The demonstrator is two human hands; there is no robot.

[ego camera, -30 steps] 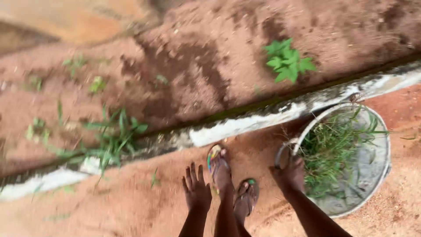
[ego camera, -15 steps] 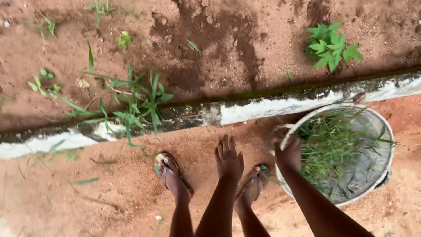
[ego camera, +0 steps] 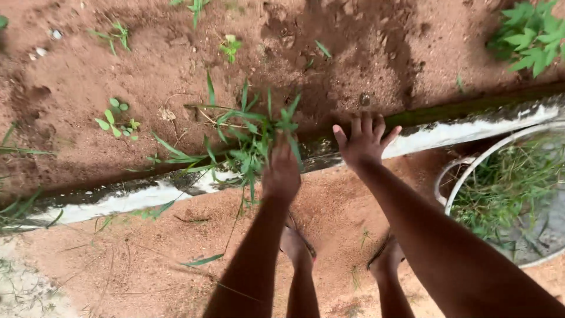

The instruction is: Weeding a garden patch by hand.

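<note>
A leafy green weed clump (ego camera: 250, 138) stands rooted in red soil beside the whitewashed kerb (ego camera: 118, 200).

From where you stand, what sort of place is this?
Most likely an outdoor garden bed or small plot. There is bare reddish soil with scattered weeds, a painted concrete kerb along its edge, and a metal basin holding pulled grass. The left hand reaches into a grassy weed clump.

We see outdoor daylight, red sandy ground (ego camera: 147, 259), white-stained concrete curb (ego camera: 118, 200), darker tilled soil bed (ego camera: 365, 53) beyond.
</note>
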